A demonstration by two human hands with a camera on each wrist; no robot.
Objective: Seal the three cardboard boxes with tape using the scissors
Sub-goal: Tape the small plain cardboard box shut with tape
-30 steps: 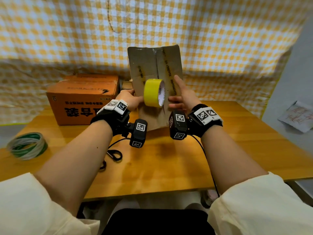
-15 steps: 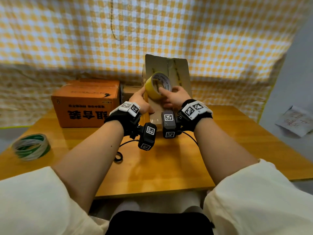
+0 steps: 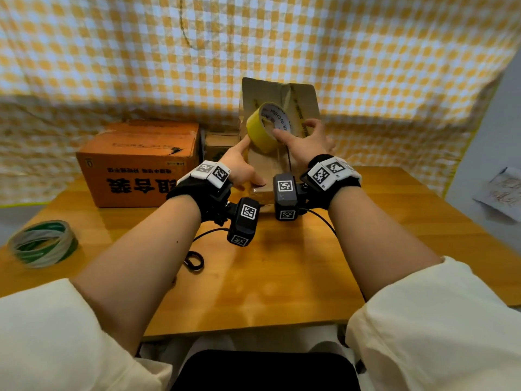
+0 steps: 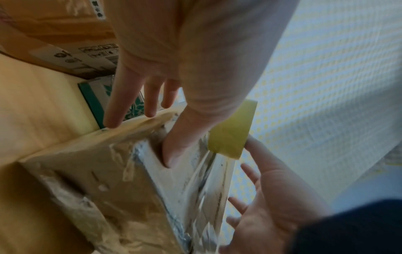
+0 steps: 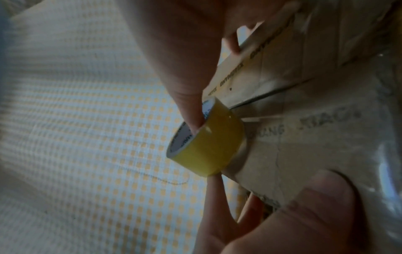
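— What have you got in your right hand [image 3: 306,142]?

— The yellow tape roll [image 3: 263,128]. My thumb is hooked inside its core and my other fingers spread toward the box face, so that hand is gripping the roll. I hold it against the upright face of the brown cardboard box [image 3: 298,100], which stands on end near the middle of the table's [image 3: 282,277] far edge.

— And your left hand [image 3: 239,167]?

— Its fingers are straight. The forefinger points up and touches the underside of the roll, the thumb presses flat on the box face lower down, and the remaining fingers lie along the box's left edge. Nothing is curled round anything there.

— Where are the other boxes?

— The orange cardboard box [image 3: 141,162] sits at the far left of the table, and a small box [image 3: 220,142] stands between it and the brown one.

— The scissors [image 3: 194,261]?

— On the table under my left forearm, toward the near edge; only the black handle loops show. A green and clear tape roll [image 3: 42,244] lies at the left edge.
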